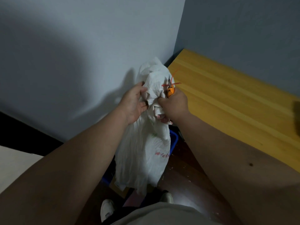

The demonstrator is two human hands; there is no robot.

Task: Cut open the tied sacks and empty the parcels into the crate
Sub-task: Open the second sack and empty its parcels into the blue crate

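Observation:
A white woven sack [146, 153] with red print hangs in front of me, bunched at its top. My left hand [134, 103] grips the gathered cloth on the left side. My right hand [174, 106] holds an orange-handled cutter [170, 90] with its dark blades pointing up, and its fingers also curl into the sack's cloth. A thin red tie [172, 84] sticks out at the blades beside the sack's neck. Below and behind the sack shows part of a blue crate [173, 140]; another blue edge of the crate [106, 179] peeks out lower left.
A yellow wooden tabletop [235, 98] runs along the right. A grey wall [81, 54] stands close behind the sack. A pale surface [14, 161] sits at the left edge. Dark floor with small scraps [186, 172] lies below, with my white shoes [107, 208] on it.

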